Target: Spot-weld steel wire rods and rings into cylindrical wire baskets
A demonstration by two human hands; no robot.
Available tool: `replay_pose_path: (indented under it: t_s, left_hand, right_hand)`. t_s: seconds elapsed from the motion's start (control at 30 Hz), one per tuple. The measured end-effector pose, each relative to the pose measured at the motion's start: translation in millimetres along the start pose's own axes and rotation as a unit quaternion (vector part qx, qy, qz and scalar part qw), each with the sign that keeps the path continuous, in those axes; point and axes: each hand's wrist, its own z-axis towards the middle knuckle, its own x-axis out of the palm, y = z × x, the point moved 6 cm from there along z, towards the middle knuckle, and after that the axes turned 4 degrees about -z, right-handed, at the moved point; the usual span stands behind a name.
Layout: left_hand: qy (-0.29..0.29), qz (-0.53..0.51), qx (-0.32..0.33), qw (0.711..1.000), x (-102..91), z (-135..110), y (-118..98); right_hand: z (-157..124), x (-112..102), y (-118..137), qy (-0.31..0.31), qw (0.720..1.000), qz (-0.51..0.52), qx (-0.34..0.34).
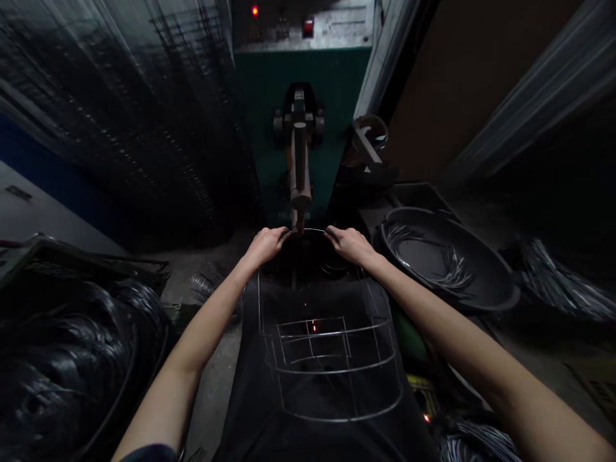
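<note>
Left hand: fingers pinched tight on the wire frame
Right hand: same tight pinch, other side
Frame spot: sat over the dark apron, rim right by the machine rod

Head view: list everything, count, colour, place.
Wire frame: one, silver, centre
Machine: one, green, top centre
Indicator light: one, red, panel
Switch: one, red, panel
Oval tray: one, grey, right
Bent wires: many, silver, in tray
Wire bundles: two, silver, right
Wire coils: many, silver, left
Crate: one, yellow, lower right
Lap cover: one, black, centre
Sparks: few, orange, lower half
Elsewhere: too dark
Left hand: one, dark-tipped, frame's edge
Right hand: one, dark-tipped, frame's edge
</note>
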Motion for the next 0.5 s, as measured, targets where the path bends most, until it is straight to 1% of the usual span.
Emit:
replay_pose_path:
  t_s: [0.1,0.17,0.2,0.27,0.33,0.37,0.43,0.47,0.5]
  left_hand:
    - [0.001,0.000,-0.004,1.000,1.7,3,3]
    - [-0.005,0.000,-0.006,1.000,2.6,4,5]
    - [-0.012,-0.001,-0.008,1.000,3.1,4,5]
    - [-0.029,-0.008,-0.009,1.000,5.4,2,1]
    - [-0.040,-0.024,-0.004,0.999,9.6,-5,-5]
    - [-0.043,-0.038,0.000,0.998,12.2,-12,-8]
    - [-0.052,-0.100,0.000,0.994,18.1,-32,-9]
    - [-0.062,-0.155,-0.009,0.986,21.9,-46,-7]
    - [-0.075,-0.222,-0.028,0.972,27.0,-63,-4]
  right_hand:
    - [1,-2,-4,0.000,0.999,0.043,0.001]
    - [-2,-2,-10,0.008,0.995,0.102,-0.008]
    - [-6,0,-14,0.023,0.990,0.139,-0.013]
    - [-20,10,-23,0.066,0.976,0.206,-0.016]
    - [-41,24,-32,0.094,0.967,0.237,-0.004]
    - [-54,31,-36,0.090,0.967,0.240,0.001]
    - [-79,39,-42,0.049,0.968,0.246,0.014]
    - [-92,41,-46,0.022,0.966,0.257,0.021]
    - [-104,43,-51,-0.004,0.962,0.271,0.031]
